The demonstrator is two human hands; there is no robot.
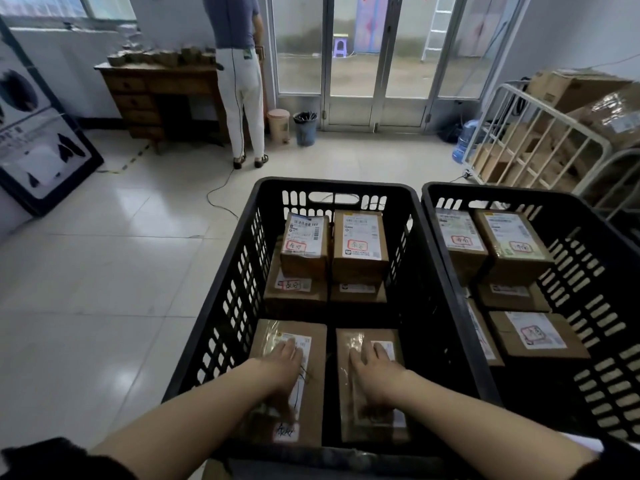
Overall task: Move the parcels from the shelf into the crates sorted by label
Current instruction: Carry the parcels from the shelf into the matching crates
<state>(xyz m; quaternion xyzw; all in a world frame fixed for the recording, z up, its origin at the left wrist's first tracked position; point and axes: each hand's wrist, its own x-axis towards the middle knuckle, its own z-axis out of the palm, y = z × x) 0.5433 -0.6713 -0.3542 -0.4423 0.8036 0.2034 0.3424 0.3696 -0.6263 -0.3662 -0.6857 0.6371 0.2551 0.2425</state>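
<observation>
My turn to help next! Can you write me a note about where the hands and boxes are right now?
Left hand: flat on the near-left parcel, fingers open.
Right hand: flat on the near-right parcel, fingers open.
Both parcels lie in the left crate, near end; stacked parcels fill its far end.
The right crate holds several parcels too.
Done: these are placed. Left: the shelf is out of view, so what remains cannot be told.

two bare forearms reach in from the near edge, each ending in a bare hand — left hand (285,362), right hand (372,370). dark, fuzzy-looking sleeves (52,459) are bunched up near the elbows — no rings, watch or gloves visible.
</observation>
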